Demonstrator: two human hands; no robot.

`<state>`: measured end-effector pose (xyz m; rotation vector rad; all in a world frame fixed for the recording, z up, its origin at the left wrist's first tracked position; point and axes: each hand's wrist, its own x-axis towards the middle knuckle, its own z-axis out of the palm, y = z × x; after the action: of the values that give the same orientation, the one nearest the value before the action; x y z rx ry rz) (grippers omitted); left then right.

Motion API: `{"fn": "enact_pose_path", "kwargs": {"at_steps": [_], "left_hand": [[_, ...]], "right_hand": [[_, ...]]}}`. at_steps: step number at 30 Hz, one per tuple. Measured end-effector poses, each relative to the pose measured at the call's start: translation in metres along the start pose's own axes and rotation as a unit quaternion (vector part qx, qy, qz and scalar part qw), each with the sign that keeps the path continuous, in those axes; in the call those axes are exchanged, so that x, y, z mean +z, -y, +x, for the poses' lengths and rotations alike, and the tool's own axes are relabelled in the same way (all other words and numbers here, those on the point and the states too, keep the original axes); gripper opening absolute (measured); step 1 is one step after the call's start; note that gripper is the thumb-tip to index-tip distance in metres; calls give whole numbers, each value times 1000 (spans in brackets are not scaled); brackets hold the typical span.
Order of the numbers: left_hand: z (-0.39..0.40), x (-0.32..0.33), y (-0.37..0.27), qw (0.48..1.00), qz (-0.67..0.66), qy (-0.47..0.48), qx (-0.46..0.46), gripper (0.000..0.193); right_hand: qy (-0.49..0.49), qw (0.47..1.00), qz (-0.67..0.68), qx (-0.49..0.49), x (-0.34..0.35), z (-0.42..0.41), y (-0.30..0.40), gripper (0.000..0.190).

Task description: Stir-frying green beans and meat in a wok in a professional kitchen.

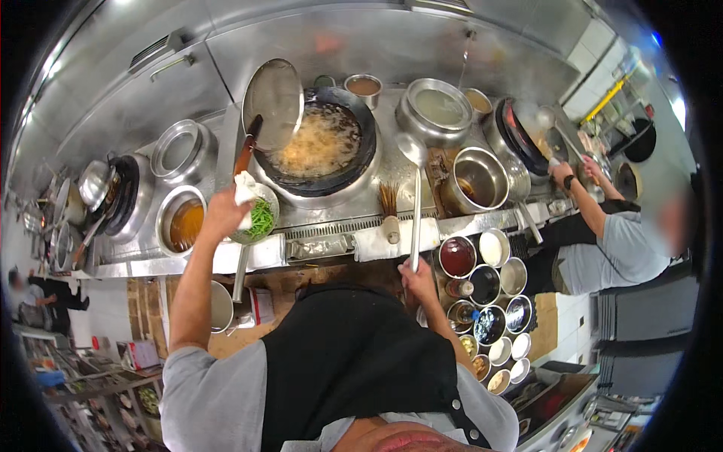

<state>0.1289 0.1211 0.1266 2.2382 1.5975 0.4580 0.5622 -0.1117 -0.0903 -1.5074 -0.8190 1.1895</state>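
Observation:
My left hand (pixel 221 213) grips the wooden handle of a large round strainer (pixel 274 104), with a white cloth (pixel 245 189) bunched at the grip. The strainer is tilted up over the left edge of a black wok (pixel 366 152), where oil (pixel 322 138) bubbles and foams. Just beside and partly behind this hand, chopped green vegetables (pixel 261 219) lie in a smaller long-handled metal scoop (pixel 242 277). In my right hand (pixel 421 285) is the handle of a steel ladle (pixel 417 209). Its bowl points away from me, over the stove top right of the wok.
A bamboo wok brush (pixel 388 203) stands near the front edge on a white towel (pixel 361 244). Steel pots (pixel 504 186) flank the wok. Several seasoning bowls (pixel 457 257) sit at my right. Farther right, a co-worker (pixel 610 243) works at another steaming wok (pixel 517 141).

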Motion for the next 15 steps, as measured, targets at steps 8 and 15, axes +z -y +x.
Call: {"fn": "enact_pose_path", "kwargs": {"at_steps": [8, 15], "left_hand": [[108, 15, 125, 995, 93, 37, 31, 48], [105, 2, 153, 981, -49, 184, 32, 54]], "right_hand": [[30, 948, -290, -131, 91, 120, 171, 57], [-17, 979, -201, 22, 169, 108, 120, 56]]}}
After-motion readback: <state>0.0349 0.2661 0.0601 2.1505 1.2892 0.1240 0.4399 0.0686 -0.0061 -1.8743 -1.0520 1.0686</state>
